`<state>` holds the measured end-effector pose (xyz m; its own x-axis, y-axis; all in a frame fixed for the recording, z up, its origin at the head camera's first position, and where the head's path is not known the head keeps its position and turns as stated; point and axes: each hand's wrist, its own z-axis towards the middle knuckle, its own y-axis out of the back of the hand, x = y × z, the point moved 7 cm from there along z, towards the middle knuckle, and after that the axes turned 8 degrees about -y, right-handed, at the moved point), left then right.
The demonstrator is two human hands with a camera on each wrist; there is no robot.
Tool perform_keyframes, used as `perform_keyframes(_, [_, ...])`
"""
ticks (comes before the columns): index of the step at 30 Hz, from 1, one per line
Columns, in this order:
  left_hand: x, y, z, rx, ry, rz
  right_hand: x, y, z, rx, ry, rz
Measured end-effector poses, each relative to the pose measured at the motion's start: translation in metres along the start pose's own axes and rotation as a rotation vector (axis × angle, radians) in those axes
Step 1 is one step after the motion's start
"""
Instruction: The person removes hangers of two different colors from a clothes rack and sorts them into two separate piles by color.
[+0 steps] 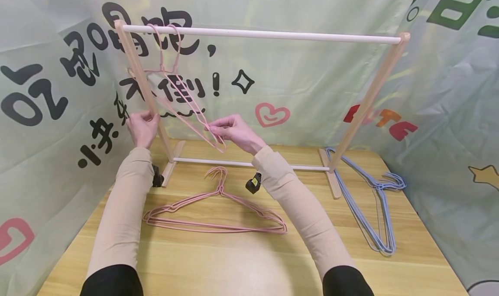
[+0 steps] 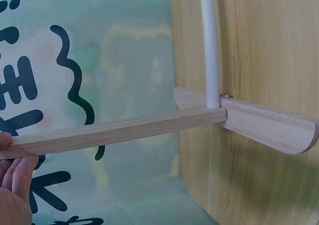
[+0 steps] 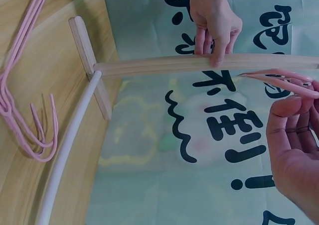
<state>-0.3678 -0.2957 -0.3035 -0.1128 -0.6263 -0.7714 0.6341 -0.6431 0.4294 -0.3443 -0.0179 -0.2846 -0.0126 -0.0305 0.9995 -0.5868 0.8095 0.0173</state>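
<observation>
A clothes rack with wooden posts and white bars stands on the table. My left hand (image 1: 142, 129) grips its left post (image 1: 136, 66), thumb and fingers on opposite sides of the wood, as the right wrist view shows. Two pink hangers (image 1: 162, 67) hang by their hooks from the top bar (image 1: 273, 34), close to that post. With thumb and fingertips, my right hand (image 1: 238, 133) pinches their lower right ends, which tilt down toward it. In the right wrist view, pink wire (image 3: 279, 79) runs from the right hand (image 3: 294, 140) toward the post.
Several pink hangers (image 1: 221, 190) lie stacked on the table (image 1: 234, 265) before the rack. Blue hangers (image 1: 383, 185) lie at the right, partly beneath the rack's right post (image 1: 370, 101). A printed cloth (image 1: 312, 79) surrounds the table's back and sides.
</observation>
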Motion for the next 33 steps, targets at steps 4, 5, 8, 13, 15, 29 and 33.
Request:
perform_keyframes(4, [0.0,0.001,0.0,0.001,-0.002,-0.002,-0.002,0.001,0.0,0.005,-0.004,-0.005])
perform_keyframes(5, [-0.001,0.001,0.0,0.001,-0.004,-0.002,-0.002,0.001,0.0,0.005,-0.005,-0.007])
perform_keyframes(8, [-0.001,0.0,0.0,0.001,-0.004,-0.006,-0.003,0.003,-0.001,0.001,-0.012,-0.012])
perform_keyframes(13, [0.0,0.0,0.0,0.008,0.007,-0.013,-0.005,0.009,-0.003,-0.022,-0.032,-0.015])
perform_keyframes(15, [0.0,0.0,0.0,0.008,0.01,-0.015,-0.006,0.011,-0.003,-0.029,-0.037,-0.018])
perform_keyframes(29, [0.001,0.0,0.0,0.004,0.005,-0.022,-0.003,0.015,-0.006,-0.025,0.016,-0.036])
perform_keyframes(33, [0.001,0.0,0.001,-0.002,-0.004,-0.022,-0.002,0.017,-0.006,-0.031,0.035,-0.046])
